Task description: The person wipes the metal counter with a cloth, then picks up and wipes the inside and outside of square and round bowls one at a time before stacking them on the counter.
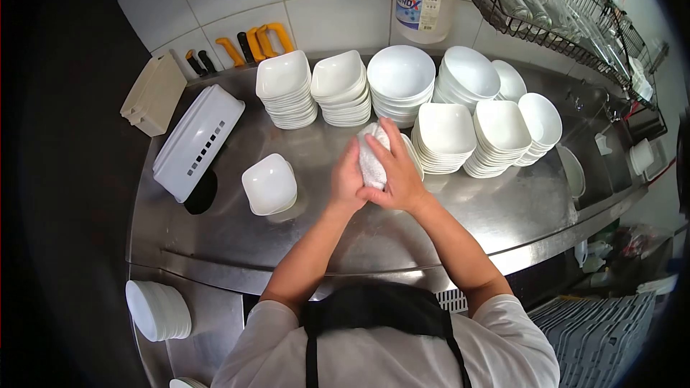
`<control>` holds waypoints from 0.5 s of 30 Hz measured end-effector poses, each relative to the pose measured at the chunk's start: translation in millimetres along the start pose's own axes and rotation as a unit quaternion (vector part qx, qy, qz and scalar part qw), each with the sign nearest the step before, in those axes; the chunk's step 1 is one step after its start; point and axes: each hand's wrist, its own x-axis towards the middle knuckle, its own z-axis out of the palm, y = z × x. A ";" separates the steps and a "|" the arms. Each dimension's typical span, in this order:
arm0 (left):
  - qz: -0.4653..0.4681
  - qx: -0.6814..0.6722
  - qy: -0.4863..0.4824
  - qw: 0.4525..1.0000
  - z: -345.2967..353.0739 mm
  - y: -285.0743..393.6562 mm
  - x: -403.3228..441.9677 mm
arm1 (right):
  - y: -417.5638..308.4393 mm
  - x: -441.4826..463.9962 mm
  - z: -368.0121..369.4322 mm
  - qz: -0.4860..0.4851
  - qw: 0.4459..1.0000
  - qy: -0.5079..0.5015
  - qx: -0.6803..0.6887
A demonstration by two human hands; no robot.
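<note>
A bunched white cloth point(372, 160) is pressed between my two hands above the steel counter. My left hand point(348, 177) is closed around its left side, and my right hand point(399, 174) grips it from the right. Whether anything is inside the cloth is hidden. Just behind my right hand, the rim of a white dish point(411, 152) shows in part. Left of my hands, a small square white bowl point(270, 184) rests on another dish. Beyond them stand stacks of square bowls point(283, 76) and a stack of round bowls point(401, 73).
More stacked square bowls point(445, 129) stand at the right, before a sink point(607, 165). An upturned white plastic basket point(198, 142) leans at the left. Knives with orange handles point(276, 38) line the wall. A wire rack point(560, 11) hangs upper right. Stacked plates point(159, 310) sit lower left.
</note>
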 end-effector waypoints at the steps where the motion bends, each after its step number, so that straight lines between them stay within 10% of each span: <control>1: -0.038 -0.030 0.009 0.999 -4.8 1.8 2.0 | 5.0 -1.3 -1.7 -0.017 0.999 -0.037 0.008; 3: -0.077 -0.055 0.022 0.995 -14.3 -2.9 0.9 | 25.4 -14.6 -1.6 -0.025 0.993 -0.116 -0.006; 6: 0.019 0.284 0.024 0.958 -36.5 -18.1 -5.1 | 64.4 -29.2 3.2 0.056 0.990 -0.105 -0.070; 10: 0.102 0.729 0.001 0.677 -37.6 -32.9 -35.5 | 84.0 -45.5 24.3 0.168 0.943 -0.180 -0.224; 15: 0.180 0.635 0.022 0.751 -62.8 -77.7 -33.9 | 49.0 -48.0 49.5 0.299 0.901 -0.303 -0.080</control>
